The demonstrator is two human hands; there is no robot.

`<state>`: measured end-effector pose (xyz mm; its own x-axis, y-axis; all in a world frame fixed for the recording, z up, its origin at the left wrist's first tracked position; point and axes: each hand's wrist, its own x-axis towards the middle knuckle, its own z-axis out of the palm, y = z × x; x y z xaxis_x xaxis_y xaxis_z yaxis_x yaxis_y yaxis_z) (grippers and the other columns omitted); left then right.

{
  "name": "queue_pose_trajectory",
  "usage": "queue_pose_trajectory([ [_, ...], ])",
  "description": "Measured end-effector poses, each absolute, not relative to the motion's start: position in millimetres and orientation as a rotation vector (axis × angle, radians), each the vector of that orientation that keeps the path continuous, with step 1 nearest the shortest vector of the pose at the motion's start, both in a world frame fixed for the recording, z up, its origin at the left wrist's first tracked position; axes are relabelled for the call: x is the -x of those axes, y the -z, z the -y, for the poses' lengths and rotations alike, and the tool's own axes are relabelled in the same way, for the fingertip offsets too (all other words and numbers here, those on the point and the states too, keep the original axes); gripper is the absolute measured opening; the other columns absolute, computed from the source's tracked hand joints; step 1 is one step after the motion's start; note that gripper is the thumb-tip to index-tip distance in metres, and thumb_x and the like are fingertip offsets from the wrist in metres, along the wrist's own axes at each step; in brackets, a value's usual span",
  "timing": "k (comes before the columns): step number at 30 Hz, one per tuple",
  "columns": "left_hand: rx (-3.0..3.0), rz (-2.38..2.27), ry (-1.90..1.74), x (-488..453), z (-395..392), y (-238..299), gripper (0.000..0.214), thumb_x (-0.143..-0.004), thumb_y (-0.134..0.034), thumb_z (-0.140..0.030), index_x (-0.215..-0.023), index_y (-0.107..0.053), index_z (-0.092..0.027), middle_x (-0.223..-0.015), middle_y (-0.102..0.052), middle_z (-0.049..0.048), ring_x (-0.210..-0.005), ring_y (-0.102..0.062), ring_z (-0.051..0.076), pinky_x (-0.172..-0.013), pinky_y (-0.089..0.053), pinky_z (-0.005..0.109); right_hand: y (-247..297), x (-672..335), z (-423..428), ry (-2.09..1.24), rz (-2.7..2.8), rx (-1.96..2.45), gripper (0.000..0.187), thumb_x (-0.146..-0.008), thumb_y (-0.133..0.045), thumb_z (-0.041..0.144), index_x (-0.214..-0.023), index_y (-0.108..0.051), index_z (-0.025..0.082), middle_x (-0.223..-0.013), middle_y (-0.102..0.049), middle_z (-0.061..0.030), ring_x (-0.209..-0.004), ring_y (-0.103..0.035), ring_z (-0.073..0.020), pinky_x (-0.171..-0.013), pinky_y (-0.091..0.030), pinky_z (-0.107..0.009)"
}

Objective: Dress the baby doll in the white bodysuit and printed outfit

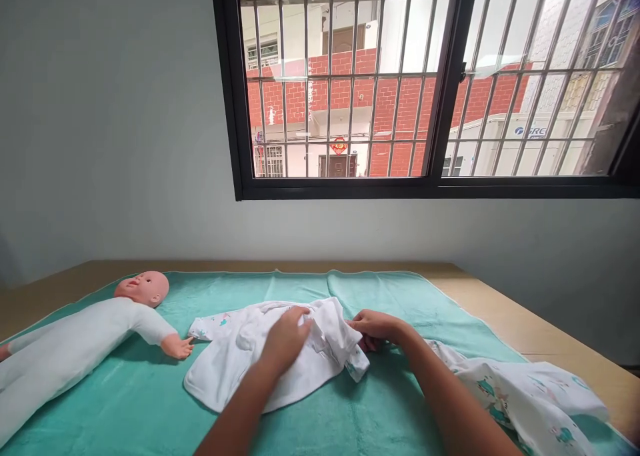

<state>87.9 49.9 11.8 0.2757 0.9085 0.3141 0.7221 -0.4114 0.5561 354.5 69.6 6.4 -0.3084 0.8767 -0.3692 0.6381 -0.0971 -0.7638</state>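
A small white baby shirt (230, 369) lies spread on the green towel, mostly plain, with a coloured print showing at its sleeve ends. My left hand (289, 336) is over the middle of the shirt, fingers curled into the bunched cloth; its fingertips are partly hidden. At the shirt's right side, my right hand (374, 328) pinches the fabric near the crumpled right sleeve. The other sleeve stretches out to the left, close to the hand of a baby doll (85, 336) in a white bodysuit, lying on its back.
Under everything is a green towel (380, 416) on a wooden table (505, 309). A printed white baby garment (520, 389) lies crumpled at the right, partly behind my right forearm. Beyond the table rise a grey wall (125, 143) and a barred window with a black frame (340, 189).
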Motion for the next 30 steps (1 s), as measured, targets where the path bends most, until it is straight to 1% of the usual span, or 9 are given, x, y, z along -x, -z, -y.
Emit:
queue_pose_trajectory([
  [2,-2.321,-1.275,-0.846,-113,-33,-7,0.03,-0.089,-0.051,-0.029,-0.115,-0.064,-0.022,-0.121,-0.068,0.005,-0.115,-0.059,0.02,-0.102,-0.044,0.033,-8,-354,-70,-1.378,1.97,1.628,0.044,-0.079,-0.06,0.055,-0.059,-0.059,0.016,-0.049,-0.056,0.0007,-0.041,-0.044,-0.0073,-0.041,-0.03,-0.02],
  [5,-2.449,-1.126,-0.769,-135,-14,8,0.036,-0.086,-0.06,-0.035,-0.12,-0.061,-0.022,-0.135,-0.059,0.0073,-0.128,-0.05,0.026,-0.112,-0.035,0.045,-6,-355,-73,-1.423,2.031,1.58,0.033,-0.071,-0.072,0.046,-0.062,-0.06,0.016,-0.045,-0.052,0.0035,-0.042,-0.045,-0.0081,-0.041,-0.03,-0.02],
  [8,-2.457,-1.155,-0.701,-138,-7,22,0.059,-0.082,-0.067,-0.043,-0.133,-0.051,-0.019,-0.148,-0.046,0.0122,-0.14,-0.036,0.03,-0.119,-0.022,0.054,-1,-358,-76,-1.446,1.977,1.574,0.031,-0.066,-0.075,0.043,-0.065,-0.058,0.017,-0.046,-0.051,0.0044,-0.042,-0.046,-0.0083,-0.04,-0.028,-0.019],
  [11,-2.468,-1.181,-0.649,-136,-7,27,0.076,-0.078,-0.071,-0.045,-0.141,-0.04,-0.015,-0.153,-0.039,0.0162,-0.143,-0.031,0.031,-0.12,-0.017,0.056,5,-363,-79,-1.397,1.86,1.562,0.037,-0.07,-0.07,0.052,-0.073,-0.057,0.018,-0.047,-0.047,0.0061,-0.041,-0.044,-0.0083,-0.04,-0.029,-0.02],
  [14,-2.556,-1.214,-0.659,-136,-8,27,0.058,-0.083,-0.065,-0.041,-0.134,-0.048,-0.017,-0.148,-0.044,0.0148,-0.138,-0.037,0.032,-0.118,-0.022,0.056,11,-368,-81,-1.281,1.756,1.545,0.045,-0.071,-0.066,0.062,-0.073,-0.052,0.019,-0.048,-0.042,0.0076,-0.04,-0.038,-0.0076,-0.04,-0.026,-0.021],
  [18,-2.652,-1.322,-0.68,-139,-6,25,0.014,-0.087,-0.055,-0.02,-0.099,-0.063,-0.019,-0.114,-0.061,0.0089,-0.108,-0.056,0.027,-0.096,-0.044,0.046,16,-372,-82,-1.101,1.668,1.493,0.05,-0.076,-0.055,0.069,-0.075,-0.048,0.019,-0.057,-0.04,0.0069,-0.048,-0.034,-0.0079,-0.045,-0.026,-0.022],
  [20,-2.688,-1.317,-0.7,-139,-6,24,0.014,-0.087,-0.05,-0.014,-0.09,-0.063,-0.02,-0.104,-0.062,0.0071,-0.099,-0.056,0.025,-0.088,-0.046,0.042,19,-371,-84,-1.013,1.649,1.484,0.05,-0.078,-0.049,0.069,-0.075,-0.047,0.019,-0.061,-0.042,0.0057,-0.053,-0.036,-0.009,-0.049,-0.029,-0.023],
  [23,-2.673,-1.221,-0.787,-137,-5,21,0.015,-0.091,-0.046,-0.016,-0.089,-0.061,-0.02,-0.101,-0.063,0.0061,-0.094,-0.055,0.024,-0.084,-0.046,0.039,22,-368,-90,-0.831,1.638,1.525,0.051,-0.08,-0.047,0.069,-0.07,-0.047,0.019,-0.061,-0.043,0.0043,-0.058,-0.038,-0.0111,-0.054,-0.03,-0.024],
  [30,-2.596,-0.918,-0.88,-133,-2,18,0.016,-0.085,-0.05,-0.01,-0.091,-0.06,-0.021,-0.104,-0.068,0.0054,-0.097,-0.06,0.021,-0.085,-0.046,0.035,28,-363,-100,-0.358,1.704,1.673,0.037,-0.085,-0.053,0.051,-0.065,-0.055,0.02,-0.063,-0.055,0.0008,-0.063,-0.045,-0.0148,-0.062,-0.031,-0.027],
])
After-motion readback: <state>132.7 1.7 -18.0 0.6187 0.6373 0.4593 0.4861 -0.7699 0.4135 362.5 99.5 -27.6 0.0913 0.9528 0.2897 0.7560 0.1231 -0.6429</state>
